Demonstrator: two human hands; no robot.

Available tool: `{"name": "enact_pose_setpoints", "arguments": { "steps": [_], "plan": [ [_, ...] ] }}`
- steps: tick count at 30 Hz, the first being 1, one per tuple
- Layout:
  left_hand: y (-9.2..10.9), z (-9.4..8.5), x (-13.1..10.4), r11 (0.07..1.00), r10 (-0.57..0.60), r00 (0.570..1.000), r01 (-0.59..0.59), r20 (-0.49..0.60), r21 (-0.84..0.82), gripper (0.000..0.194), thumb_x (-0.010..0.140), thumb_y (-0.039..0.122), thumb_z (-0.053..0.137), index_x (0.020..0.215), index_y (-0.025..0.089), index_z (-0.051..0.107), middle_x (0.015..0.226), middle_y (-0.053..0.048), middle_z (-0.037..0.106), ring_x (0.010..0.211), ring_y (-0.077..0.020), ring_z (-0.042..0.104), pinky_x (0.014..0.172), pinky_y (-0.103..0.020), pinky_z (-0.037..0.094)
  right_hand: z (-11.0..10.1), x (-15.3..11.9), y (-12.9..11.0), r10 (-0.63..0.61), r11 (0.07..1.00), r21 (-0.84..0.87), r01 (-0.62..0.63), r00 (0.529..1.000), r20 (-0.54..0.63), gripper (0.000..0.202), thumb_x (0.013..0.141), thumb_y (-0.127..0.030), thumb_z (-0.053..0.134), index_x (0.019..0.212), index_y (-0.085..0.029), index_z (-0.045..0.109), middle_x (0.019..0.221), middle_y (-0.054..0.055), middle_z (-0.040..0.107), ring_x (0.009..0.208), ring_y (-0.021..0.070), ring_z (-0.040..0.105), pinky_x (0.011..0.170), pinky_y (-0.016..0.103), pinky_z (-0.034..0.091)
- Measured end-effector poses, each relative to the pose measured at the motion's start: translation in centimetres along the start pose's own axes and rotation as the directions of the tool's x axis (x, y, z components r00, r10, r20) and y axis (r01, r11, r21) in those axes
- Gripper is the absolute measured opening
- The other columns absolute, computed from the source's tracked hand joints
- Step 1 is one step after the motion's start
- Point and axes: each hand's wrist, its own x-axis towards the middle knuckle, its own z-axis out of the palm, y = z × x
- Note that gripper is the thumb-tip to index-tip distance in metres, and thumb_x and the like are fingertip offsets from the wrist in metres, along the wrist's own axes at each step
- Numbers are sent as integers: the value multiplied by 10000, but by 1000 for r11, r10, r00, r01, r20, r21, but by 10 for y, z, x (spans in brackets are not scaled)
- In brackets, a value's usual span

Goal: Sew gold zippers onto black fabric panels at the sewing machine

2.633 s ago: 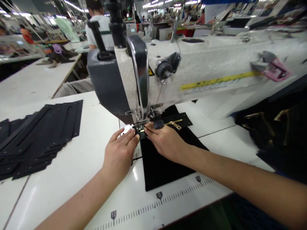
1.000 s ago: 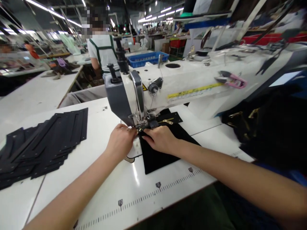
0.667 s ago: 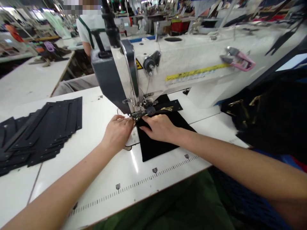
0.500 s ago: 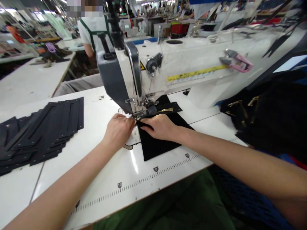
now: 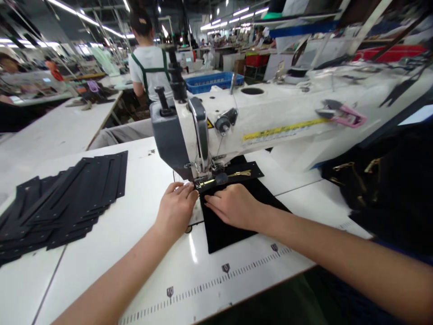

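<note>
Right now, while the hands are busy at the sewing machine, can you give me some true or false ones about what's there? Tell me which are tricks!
1. A pile of black pieces lies to the left of the sewing machine. True.
2. The right hand is up on top of the machine. False: it is down at the black fabric.
3. The snips on the machine have pink handles. True.
4. The zipper pull near the needle area is bright red. False: it is gold.
5. The blue basket is in front of the machine, between the arms. False: it is behind the machine.
</note>
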Motion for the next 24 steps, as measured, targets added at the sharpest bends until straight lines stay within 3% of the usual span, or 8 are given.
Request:
{"name": "enact_pose_setpoints", "arguments": {
  "steps": [2,4,7,14,24],
  "plan": [
    [1,1,-1,1000,-6,1000,6,-20,-4,196,819,71,427,808,137,612,920,-116,672,855,-214,633,781,-376,474,3,-1,-2,28,999,-24,-31,992,-125,242,890,-219,415,869,-132,640,779,82,652,725,206,591,630,334,424],
    [1,1,-1,1000,-13,1000,13,-25,-2,184,824,76,434,805,134,608,921,-118,670,857,-217,631,786,-379,475,8,-1,-2,66,998,7,-66,974,-216,223,874,-184,434,975,-114,620,971,125,636,931,239,561,803,388,426],
    [0,1,-1,1000,-16,999,16,-37,-2,170,830,89,441,799,121,605,920,-127,668,844,-219,632,790,-378,473,17,1,0,98,987,143,-69,975,-202,278,856,-149,440,1096,-84,564,1103,130,603,1062,229,517,944,396,381],
    [-1,3,2,1000,-22,998,22,-55,-11,176,827,80,436,801,97,609,891,-134,670,793,-221,633,753,-381,478,15,6,2,127,960,264,-89,983,-132,291,843,-128,416,1089,-88,566,1081,146,614,1044,228,540,938,410,397],
    [-2,10,-1,993,-115,989,111,-97,-45,181,833,80,445,793,134,614,885,-97,678,806,-209,638,768,-381,477,20,8,2,144,964,250,-92,969,-198,285,818,-137,469,1087,-154,564,1057,99,626,1056,231,516,940,426,373]
  ]
}}
